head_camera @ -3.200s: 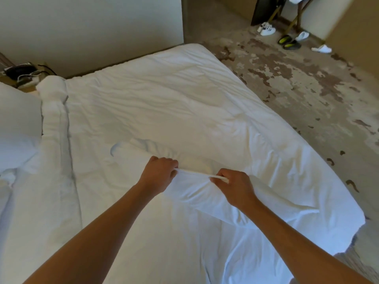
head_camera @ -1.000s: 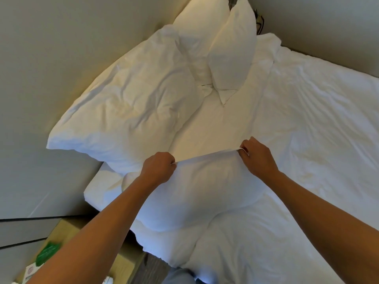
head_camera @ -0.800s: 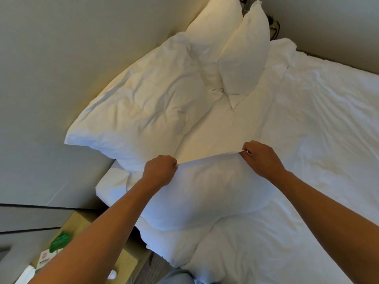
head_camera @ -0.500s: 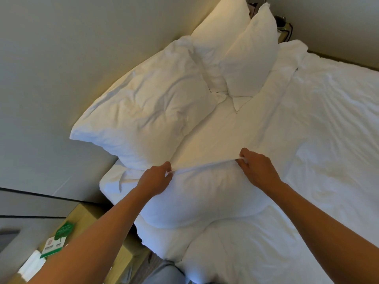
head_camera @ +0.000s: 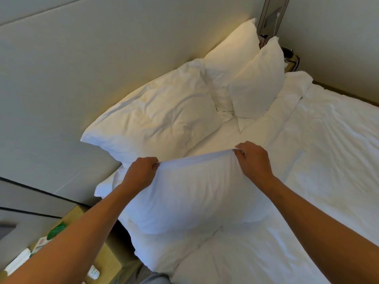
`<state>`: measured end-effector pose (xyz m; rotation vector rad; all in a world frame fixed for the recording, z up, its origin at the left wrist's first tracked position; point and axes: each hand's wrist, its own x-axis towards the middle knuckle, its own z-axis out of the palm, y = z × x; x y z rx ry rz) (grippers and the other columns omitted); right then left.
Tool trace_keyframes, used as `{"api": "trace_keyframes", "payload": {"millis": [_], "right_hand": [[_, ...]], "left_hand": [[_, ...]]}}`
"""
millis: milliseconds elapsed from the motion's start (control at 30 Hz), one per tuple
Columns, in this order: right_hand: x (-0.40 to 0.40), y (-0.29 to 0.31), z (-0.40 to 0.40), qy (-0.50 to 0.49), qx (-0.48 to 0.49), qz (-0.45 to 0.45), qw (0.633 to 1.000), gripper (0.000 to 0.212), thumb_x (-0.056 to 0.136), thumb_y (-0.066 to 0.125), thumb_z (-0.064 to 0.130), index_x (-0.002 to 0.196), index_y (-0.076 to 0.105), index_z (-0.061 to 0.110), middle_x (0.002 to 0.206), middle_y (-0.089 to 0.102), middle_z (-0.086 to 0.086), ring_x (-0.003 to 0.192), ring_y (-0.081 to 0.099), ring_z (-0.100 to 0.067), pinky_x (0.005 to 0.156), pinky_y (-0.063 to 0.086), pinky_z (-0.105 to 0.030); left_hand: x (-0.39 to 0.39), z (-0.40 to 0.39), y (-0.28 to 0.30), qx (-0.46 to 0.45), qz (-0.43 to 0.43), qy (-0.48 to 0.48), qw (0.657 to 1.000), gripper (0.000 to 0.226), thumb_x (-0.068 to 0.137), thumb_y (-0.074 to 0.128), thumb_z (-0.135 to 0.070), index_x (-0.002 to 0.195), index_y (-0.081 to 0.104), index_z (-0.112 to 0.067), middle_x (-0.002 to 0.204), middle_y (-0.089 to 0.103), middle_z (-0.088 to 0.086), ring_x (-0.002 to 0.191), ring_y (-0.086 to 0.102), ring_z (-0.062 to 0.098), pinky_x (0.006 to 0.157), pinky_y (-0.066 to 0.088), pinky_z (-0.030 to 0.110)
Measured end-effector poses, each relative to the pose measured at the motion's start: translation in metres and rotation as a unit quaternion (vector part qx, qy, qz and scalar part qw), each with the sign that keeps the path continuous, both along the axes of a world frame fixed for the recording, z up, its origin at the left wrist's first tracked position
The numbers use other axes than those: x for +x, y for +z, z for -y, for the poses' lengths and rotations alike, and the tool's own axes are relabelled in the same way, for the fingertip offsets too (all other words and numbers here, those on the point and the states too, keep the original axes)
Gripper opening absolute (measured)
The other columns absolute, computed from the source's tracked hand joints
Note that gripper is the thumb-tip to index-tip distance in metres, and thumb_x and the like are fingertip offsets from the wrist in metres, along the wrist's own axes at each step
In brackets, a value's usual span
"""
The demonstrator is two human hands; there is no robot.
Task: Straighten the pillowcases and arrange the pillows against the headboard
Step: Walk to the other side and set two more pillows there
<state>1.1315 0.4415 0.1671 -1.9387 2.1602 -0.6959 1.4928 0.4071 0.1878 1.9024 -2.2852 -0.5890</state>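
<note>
Since the frame half a second ago, both hands have lifted slightly and the held pillow's [head_camera: 192, 193] top edge now arches up between them. Left hand [head_camera: 141, 173] has its fingers curled round the upper left end of that edge; right hand [head_camera: 253, 158] pinches the upper right end, thumb and fingers closed on the fabric. Pillow bulges below the grip, near the corner of the bed [head_camera: 307, 160], its lower part over rumpled white bedding.

Three further pillows noted — one large creased pillow [head_camera: 155, 119] lying against the headboard [head_camera: 82, 68], just beyond the left hand; two upright pillows further along, the rear one [head_camera: 231, 58] leaning on the headboard, the front one [head_camera: 256, 83] overlapping it.

White duvet [head_camera: 328, 140] covers the bed to the right, wrinkled. Bedside table [head_camera: 106, 261] sits below the left forearm — a green-and-white packet [head_camera: 51, 236] on it, contents not legible. At the far side, a cable [head_camera: 276, 23] hangs down a grey panel.
</note>
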Motion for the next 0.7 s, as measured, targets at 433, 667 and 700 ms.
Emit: {"api": "trace_keyframes", "payload": {"millis": [433, 667, 700], "right_hand": [[-0.009, 0.029, 0.121, 0.004, -0.033, 0.041, 0.999, 0.027, 0.105, 0.057, 0.023, 0.118, 0.074, 0.006, 0.112, 0.07, -0.014, 0.098, 0.068, -0.031, 0.083, 0.047, -0.029], [-0.028, 0.013, 0.147, -0.023, -0.023, 0.054, 0.998, 0.027, 0.105, 0.058, 0.024, 0.116, 0.073, 0.004, 0.11, 0.07, -0.015, 0.097, 0.068, -0.032, 0.085, 0.052, -0.035], [-0.03, 0.016, 0.156, -0.024, -0.025, 0.054, 0.998, 0.027, 0.105, 0.058, 0.024, 0.116, 0.074, 0.004, 0.11, 0.07, -0.015, 0.097, 0.068, -0.031, 0.086, 0.052, -0.036]], "left_hand": [[-0.034, 0.025, 0.019, 0.014, -0.084, 0.085, 0.993, 0.029, 0.102, 0.055, -0.021, 0.073, 0.055, -0.018, 0.083, 0.068, 0.015, 0.09, 0.065, 0.038, 0.067, 0.037, 0.034], [-0.065, 0.04, 0.017, 0.046, -0.097, 0.093, 0.99, 0.032, 0.102, 0.053, -0.024, 0.075, 0.06, -0.009, 0.065, 0.056, 0.003, 0.073, 0.065, 0.036, 0.067, 0.05, 0.038], [-0.067, 0.048, 0.021, 0.049, -0.101, 0.093, 0.989, 0.031, 0.102, 0.053, -0.024, 0.077, 0.062, -0.008, 0.065, 0.057, 0.004, 0.071, 0.067, 0.035, 0.069, 0.054, 0.04]]}}
